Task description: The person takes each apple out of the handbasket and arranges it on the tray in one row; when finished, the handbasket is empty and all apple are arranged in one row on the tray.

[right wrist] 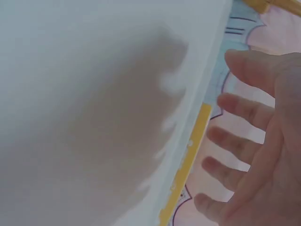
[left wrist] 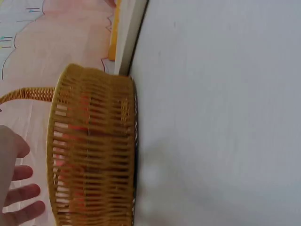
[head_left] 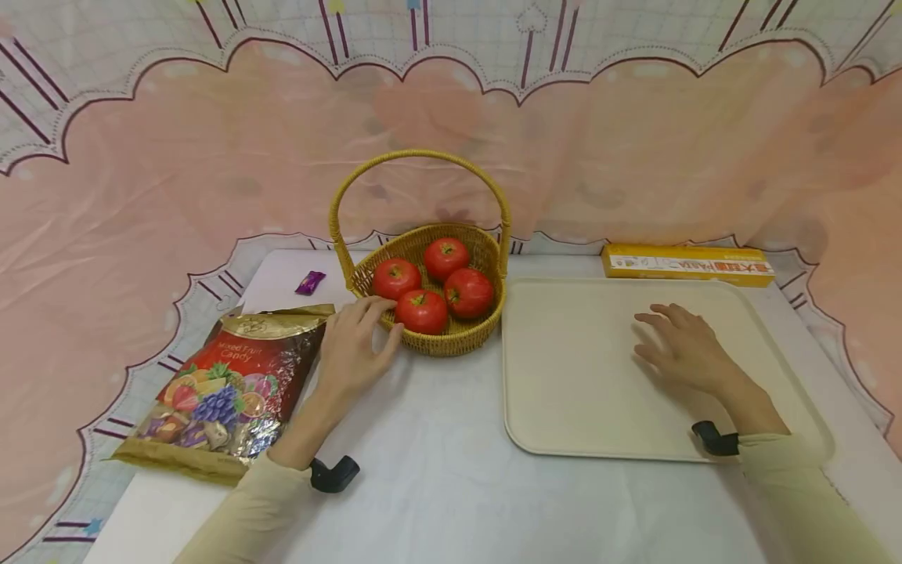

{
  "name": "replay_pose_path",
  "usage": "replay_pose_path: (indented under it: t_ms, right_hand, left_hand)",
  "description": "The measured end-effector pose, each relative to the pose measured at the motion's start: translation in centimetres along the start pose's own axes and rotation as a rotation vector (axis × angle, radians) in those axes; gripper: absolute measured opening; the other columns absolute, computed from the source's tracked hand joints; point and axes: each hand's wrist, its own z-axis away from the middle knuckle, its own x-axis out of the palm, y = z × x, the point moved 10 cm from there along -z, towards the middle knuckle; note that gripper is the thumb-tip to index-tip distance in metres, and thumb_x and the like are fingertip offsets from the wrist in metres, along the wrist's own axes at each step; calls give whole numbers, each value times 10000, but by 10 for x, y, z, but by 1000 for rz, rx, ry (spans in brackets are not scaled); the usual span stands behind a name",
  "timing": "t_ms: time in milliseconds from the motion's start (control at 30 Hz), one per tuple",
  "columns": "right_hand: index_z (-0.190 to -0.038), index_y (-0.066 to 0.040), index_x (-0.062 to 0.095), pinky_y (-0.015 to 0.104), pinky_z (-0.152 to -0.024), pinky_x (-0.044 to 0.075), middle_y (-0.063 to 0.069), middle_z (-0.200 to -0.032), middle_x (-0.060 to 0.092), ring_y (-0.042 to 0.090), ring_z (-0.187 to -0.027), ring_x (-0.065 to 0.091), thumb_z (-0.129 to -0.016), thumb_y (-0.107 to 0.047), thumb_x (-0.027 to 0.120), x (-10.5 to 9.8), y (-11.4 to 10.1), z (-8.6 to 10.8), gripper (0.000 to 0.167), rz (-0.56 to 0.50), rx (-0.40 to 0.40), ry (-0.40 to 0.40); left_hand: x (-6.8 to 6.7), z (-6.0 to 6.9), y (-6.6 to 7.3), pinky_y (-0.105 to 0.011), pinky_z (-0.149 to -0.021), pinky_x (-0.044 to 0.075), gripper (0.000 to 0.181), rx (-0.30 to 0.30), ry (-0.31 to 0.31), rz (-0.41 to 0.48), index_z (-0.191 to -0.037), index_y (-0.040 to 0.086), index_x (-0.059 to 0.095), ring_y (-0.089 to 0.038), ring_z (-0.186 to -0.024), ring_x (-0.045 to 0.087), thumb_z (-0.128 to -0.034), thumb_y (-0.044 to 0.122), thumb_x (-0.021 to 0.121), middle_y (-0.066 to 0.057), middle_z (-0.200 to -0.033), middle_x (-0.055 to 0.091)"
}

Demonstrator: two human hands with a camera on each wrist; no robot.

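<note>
A yellow wicker basket [head_left: 451,345] with a tall arched handle holds several red apples [head_left: 421,312] at the middle back of the table. My left hand [head_left: 355,352] is at the basket's front left rim, fingers spread and relaxed, close to the nearest apple. In the left wrist view its fingertips [left wrist: 28,193] hang beside the wicker basket [left wrist: 94,150] and grip nothing. Over the beige tray [head_left: 578,376] on the right hovers my right hand [head_left: 683,348], fingers loosely spread with nothing held; its shadow falls on the tray in the right wrist view.
A bag of mixed fruit candy [head_left: 225,384] lies at the left, partly behind my left forearm. Behind it is a small purple wrapped candy [head_left: 310,283]. A long yellow box [head_left: 690,265] lies along the tray's back edge. A patterned pink cloth [head_left: 247,180] hangs behind the table.
</note>
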Motion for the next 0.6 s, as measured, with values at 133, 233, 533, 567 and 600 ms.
replay_pose_path:
  t_ms: [133, 233, 533, 567, 600]
  right_hand:
    - [-1287, -47, 506, 652, -1014, 285, 244, -1376, 423, 465, -1274, 351, -930, -297, 573, 7, -9, -5, 441, -102, -10, -3]
    - [-1289, -55, 507, 622, -996, 340, 214, -1355, 455, 418, -1244, 405, -947, -308, 547, 14, -16, -9, 428, -165, -11, -22]
    - [-1296, -81, 508, 567, -1023, 369, 141, -1315, 536, 359, -1234, 484, -958, -314, 533, 28, -38, -22, 412, -313, -30, -19]
    - [-1303, -86, 502, 562, -1028, 371, 132, -1316, 542, 351, -1236, 488, -957, -317, 535, 31, -41, -24, 417, -325, -33, -29]
    - [-1307, -91, 498, 556, -1029, 376, 123, -1315, 549, 341, -1232, 497, -955, -318, 539, 32, -43, -26, 421, -336, -35, -36]
  left_hand:
    - [-2, 7, 17, -392, -720, 407, 244, 17, 83, 83, -1042, 98, 661, -250, -907, 583, -849, 244, 630, -45, -1021, 642]
    - [1, 12, 28, -379, -719, 418, 212, 28, 95, 134, -1023, 100, 665, -237, -911, 587, -848, 218, 638, -35, -1008, 640]
    - [17, 28, 64, -345, -803, 469, 153, 101, 72, 247, -992, 122, 662, -164, -950, 575, -852, 167, 615, 15, -988, 625]
    - [19, 29, 69, -337, -795, 473, 152, 112, 69, 255, -988, 121, 663, -158, -944, 575, -847, 158, 618, 19, -983, 626]
    - [21, 30, 73, -330, -798, 480, 150, 122, 65, 264, -983, 121, 664, -155, -941, 575, -843, 152, 619, 22, -983, 627]
